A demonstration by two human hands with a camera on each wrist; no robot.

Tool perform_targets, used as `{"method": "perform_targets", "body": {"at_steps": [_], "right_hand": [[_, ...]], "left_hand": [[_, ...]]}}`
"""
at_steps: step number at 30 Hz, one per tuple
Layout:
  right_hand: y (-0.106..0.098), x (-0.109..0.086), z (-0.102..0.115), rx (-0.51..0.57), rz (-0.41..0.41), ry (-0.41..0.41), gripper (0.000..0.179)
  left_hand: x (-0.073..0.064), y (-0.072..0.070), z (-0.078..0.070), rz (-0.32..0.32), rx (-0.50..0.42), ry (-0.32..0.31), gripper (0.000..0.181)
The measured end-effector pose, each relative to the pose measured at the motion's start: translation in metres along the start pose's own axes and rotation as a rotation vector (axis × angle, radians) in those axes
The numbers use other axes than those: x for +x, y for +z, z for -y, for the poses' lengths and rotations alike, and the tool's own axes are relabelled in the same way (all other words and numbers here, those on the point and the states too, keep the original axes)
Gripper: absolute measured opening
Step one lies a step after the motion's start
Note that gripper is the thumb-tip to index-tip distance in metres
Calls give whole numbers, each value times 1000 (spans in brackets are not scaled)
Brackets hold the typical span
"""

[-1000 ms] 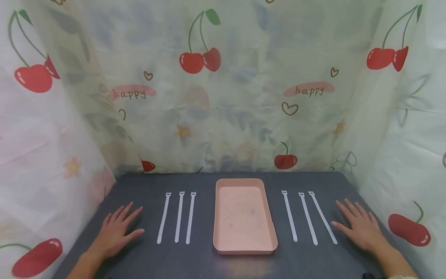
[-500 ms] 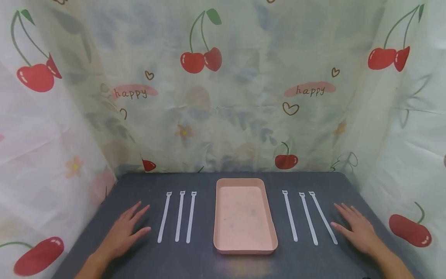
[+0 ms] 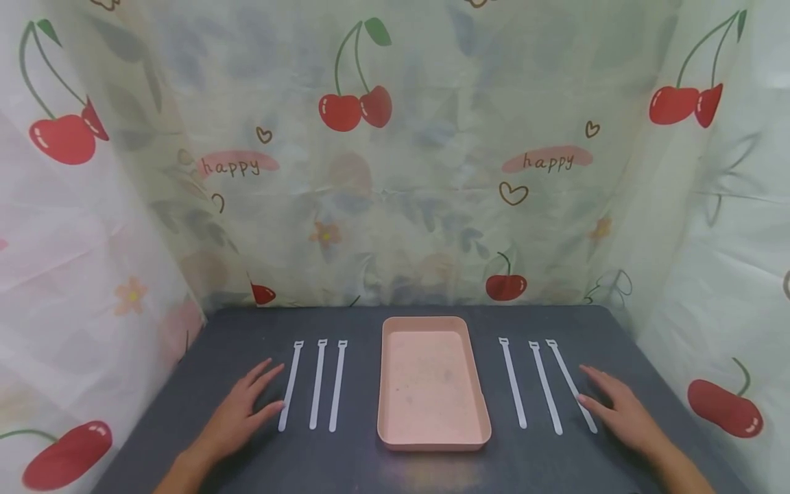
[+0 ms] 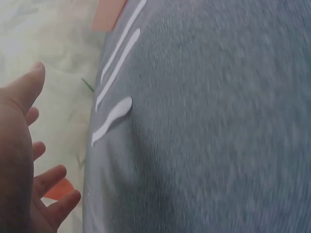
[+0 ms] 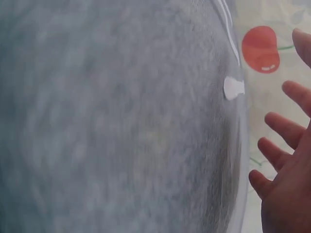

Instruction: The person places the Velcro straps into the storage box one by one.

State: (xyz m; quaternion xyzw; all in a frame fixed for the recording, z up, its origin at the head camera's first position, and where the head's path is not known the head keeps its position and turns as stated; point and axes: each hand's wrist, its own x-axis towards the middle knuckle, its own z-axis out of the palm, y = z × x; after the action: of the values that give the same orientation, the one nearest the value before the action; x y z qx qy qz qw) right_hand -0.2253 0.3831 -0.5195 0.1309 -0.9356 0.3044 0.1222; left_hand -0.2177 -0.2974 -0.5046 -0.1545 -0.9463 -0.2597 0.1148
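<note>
Several white cable-tie straps with slotted heads lie flat in two groups on a dark table. My left hand (image 3: 237,415) hovers at the outermost left strap (image 3: 292,381), its thumb tip overlapping the strap's lower end in the head view; fingers are spread and relaxed. On the other side, my right hand (image 3: 626,417) is by the outermost right strap (image 3: 564,367), thumb tip over its lower half. Whether either thumb touches its strap cannot be told. Neither hand holds anything. In the left wrist view, the nearest strap's rounded end (image 4: 124,106) lies beyond the left thumb (image 4: 29,87).
A shallow pink tray (image 3: 434,442) stands on the dark table (image 3: 333,466) between the two strap groups. More straps lie inward, such as a left inner strap (image 3: 338,387) and a right inner strap (image 3: 512,384). Cherry-print curtains (image 3: 420,226) enclose the back and sides.
Both hands have moved inward, the left toward the right and the right toward the left, closer to the outermost straps. The straps and tray have stayed put.
</note>
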Motion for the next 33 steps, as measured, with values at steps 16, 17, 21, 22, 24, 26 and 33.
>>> {"method": "perform_targets", "body": {"at_steps": [16, 17, 21, 22, 24, 26, 33], "right_hand": [[16, 10, 26, -8, -86, 65, 47], [17, 11, 28, 5, -93, 87, 47], [21, 17, 37, 73, -107, 166, 48], [22, 19, 39, 84, -115, 172, 47], [24, 23, 43, 109, -131, 169, 46], [27, 26, 46, 123, -152, 162, 44], [34, 36, 59, 134, -137, 218, 47]], "left_hand": [[13, 14, -28, -72, -196, -41, 48], [14, 15, -30, -75, -217, -37, 46], [18, 23, -39, -109, -308, -13, 39], [19, 24, -42, -114, -323, -11, 39], [22, 27, -47, -116, -357, -25, 37], [24, 30, -51, -112, -396, -40, 36], [30, 41, -66, -117, -578, -67, 36]]}}
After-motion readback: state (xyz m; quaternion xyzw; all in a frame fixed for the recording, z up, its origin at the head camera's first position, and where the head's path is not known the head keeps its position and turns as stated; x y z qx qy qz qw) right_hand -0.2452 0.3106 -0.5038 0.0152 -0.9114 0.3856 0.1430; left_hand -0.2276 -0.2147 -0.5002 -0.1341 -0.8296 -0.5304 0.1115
